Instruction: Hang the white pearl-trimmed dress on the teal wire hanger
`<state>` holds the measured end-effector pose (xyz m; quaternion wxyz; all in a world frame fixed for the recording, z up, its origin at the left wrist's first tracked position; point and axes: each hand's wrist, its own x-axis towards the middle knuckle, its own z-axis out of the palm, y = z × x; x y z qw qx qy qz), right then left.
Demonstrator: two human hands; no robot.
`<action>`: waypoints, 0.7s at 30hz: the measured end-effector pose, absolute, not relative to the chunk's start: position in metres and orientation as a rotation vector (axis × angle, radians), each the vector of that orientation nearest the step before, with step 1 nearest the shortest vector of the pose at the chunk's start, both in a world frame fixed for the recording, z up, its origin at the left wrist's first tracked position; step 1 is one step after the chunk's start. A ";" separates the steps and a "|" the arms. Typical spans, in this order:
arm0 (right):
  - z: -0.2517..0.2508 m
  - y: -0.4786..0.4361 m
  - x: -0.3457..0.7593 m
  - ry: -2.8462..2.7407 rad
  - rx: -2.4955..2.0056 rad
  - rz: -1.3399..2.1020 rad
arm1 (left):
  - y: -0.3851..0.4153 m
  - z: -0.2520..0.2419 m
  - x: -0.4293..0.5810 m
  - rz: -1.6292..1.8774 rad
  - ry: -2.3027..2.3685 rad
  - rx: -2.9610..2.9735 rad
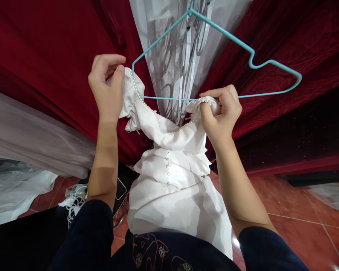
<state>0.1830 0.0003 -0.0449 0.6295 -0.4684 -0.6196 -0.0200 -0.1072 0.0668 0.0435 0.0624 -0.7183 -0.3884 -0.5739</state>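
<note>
Subject: white dress [172, 169], centre of the frame, hanging from upper centre down to the lower centre edge. It is carried partly on a teal wire hanger [169, 98], whose hook runs out of the frame at top centre.

Left hand [107, 86], upper left of centre: fingers curled, thumb and forefinger pressed together on the gathered shoulder of the dress, right at the left tip of the hanger. That shoulder sits over the wire end.

Right hand [222, 113], right of centre: closed in a loose fist, pinching the other gathered shoulder between thumb and fingers. This shoulder lies just at the hanger's lower bar and well short of its right tip, which stands bare at the upper right.

Dress details: a pearl trim [158, 118] edges the neckline and both shoulders. A row of small buttons [167, 165] runs down the middle of the bodice. The skirt falls in folds against the person's dark top at the bottom edge.

Both forearms are bare; dark sleeves [84, 237] are pushed back to the elbows at the bottom of the frame.

Surroundings: red curtain [45, 49] fills the upper left and upper right. A sheer white curtain [172, 56] hangs between its halves, directly behind the hanger. Grey fabric [31, 139] lies across the left middle, with white cloth [14, 195] below it at the lower left. Red tiled floor [299, 210] shows at the lower right. A small tangle of white cord [73, 199] lies on the floor beside the left elbow; its nature cannot be determined.
</note>
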 end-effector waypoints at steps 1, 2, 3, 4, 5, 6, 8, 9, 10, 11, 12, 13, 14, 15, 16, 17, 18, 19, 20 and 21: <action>-0.045 -0.001 0.183 -1.423 -1.078 -0.049 | 0.062 0.043 -0.099 -1.782 -1.063 -2.092; -0.045 -0.001 0.183 -1.426 -1.083 -0.052 | 0.055 0.042 -0.090 -1.800 -0.983 -2.052; -0.045 -0.002 0.184 -1.430 -1.086 -0.055 | 0.047 0.040 -0.080 -1.798 -0.923 -2.052; -0.045 -0.002 0.184 -1.433 -1.086 -0.057 | 0.038 0.038 -0.070 -1.763 -0.898 -2.126; -0.045 -0.002 0.184 -1.436 -1.081 -0.058 | 0.031 0.034 -0.060 -1.685 -0.905 -2.262; -0.044 -0.002 0.185 -1.438 -1.071 -0.060 | 0.025 0.030 -0.050 -1.580 -0.913 -2.401; -0.043 -0.001 0.185 -1.437 -1.046 -0.072 | 0.019 0.018 -0.034 -1.291 -1.005 -2.650; -0.043 -0.002 0.185 -1.437 -1.037 -0.083 | 0.018 0.012 -0.028 -1.156 -1.063 -2.716; -0.043 -0.003 0.184 -1.435 -1.029 -0.097 | 0.018 0.007 -0.023 -1.053 -1.124 -2.746; -0.043 -0.004 0.184 -1.434 -1.025 -0.112 | 0.019 0.003 -0.019 -0.997 -1.166 -2.743; -0.043 -0.006 0.183 -1.434 -1.020 -0.130 | 0.020 0.001 -0.017 -0.984 -1.197 -2.725; -0.043 -0.007 0.183 -1.439 -1.009 -0.150 | 0.020 0.000 -0.015 -0.994 -1.218 -2.707; -0.044 -0.009 0.183 -1.449 -0.988 -0.173 | 0.020 0.000 -0.014 -1.006 -1.233 -2.699; -0.046 -0.011 0.186 -1.462 -0.961 -0.198 | 0.020 0.002 -0.014 -1.011 -1.245 -2.706; -0.048 -0.012 0.190 -1.468 -0.938 -0.232 | 0.019 0.004 -0.014 -1.007 -1.261 -2.720; -0.050 -0.012 0.196 -1.449 -0.920 -0.277 | 0.018 0.007 -0.014 -0.996 -1.277 -2.740; -0.051 -0.012 0.206 -1.401 -0.904 -0.337 | 0.017 0.010 -0.014 -0.985 -1.295 -2.759; -0.053 -0.011 0.218 -1.327 -0.876 -0.417 | 0.016 0.013 -0.014 -0.974 -1.315 -2.775; -0.053 -0.010 0.233 -1.227 -0.858 -0.494 | 0.015 0.014 -0.015 -0.964 -1.337 -2.787; -0.051 -0.008 0.249 -1.120 -0.827 -0.565 | 0.015 0.016 -0.015 -0.955 -1.357 -2.796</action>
